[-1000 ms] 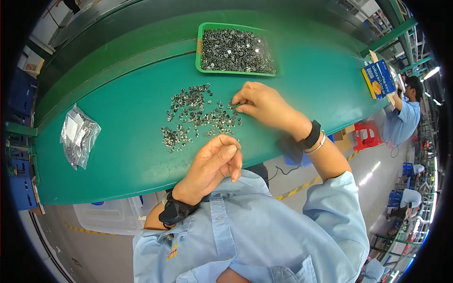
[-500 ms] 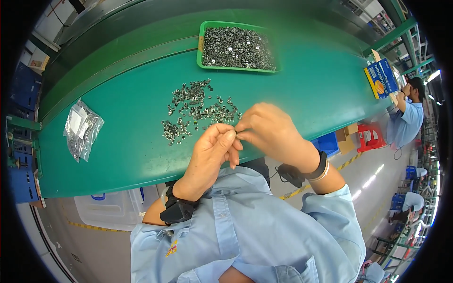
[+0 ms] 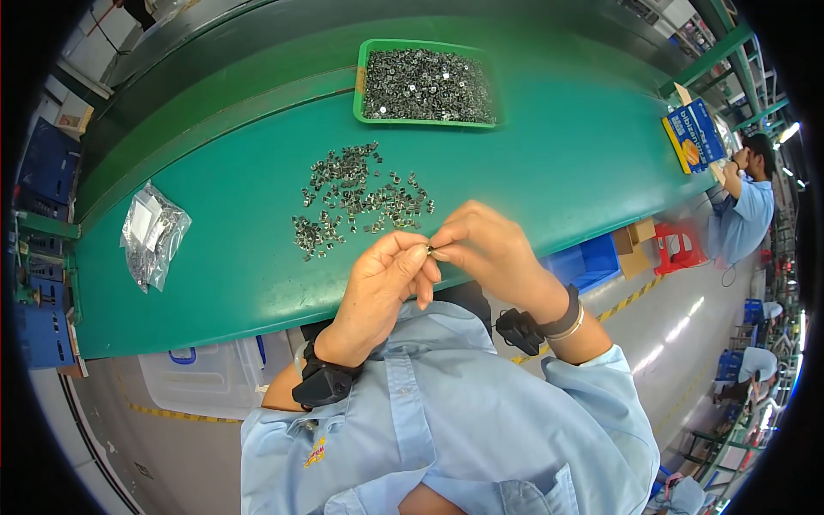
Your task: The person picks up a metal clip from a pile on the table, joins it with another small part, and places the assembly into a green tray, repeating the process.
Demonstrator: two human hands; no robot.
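Close to the table's front edge, my left hand pinches a small shiny metal part between thumb and forefinger. From the other side, the thumb and forefinger of my right hand close on the same part. Fingertips hide most of it, so its exact shape cannot be made out. Just beyond my hands, a loose heap of small square metal pieces is scattered over the green table. Farther back stands a green tray filled with many similar small pieces.
On the left of the table lies a clear plastic bag with metal parts and a white label. A blue and yellow box stands at the far right, near a seated co-worker. Below the table are a blue bin and a clear lidded box.
My right hand has come slightly lower and nearer my body, its fingers now at the part, which shows more between the fingertips. My left hand has barely moved.
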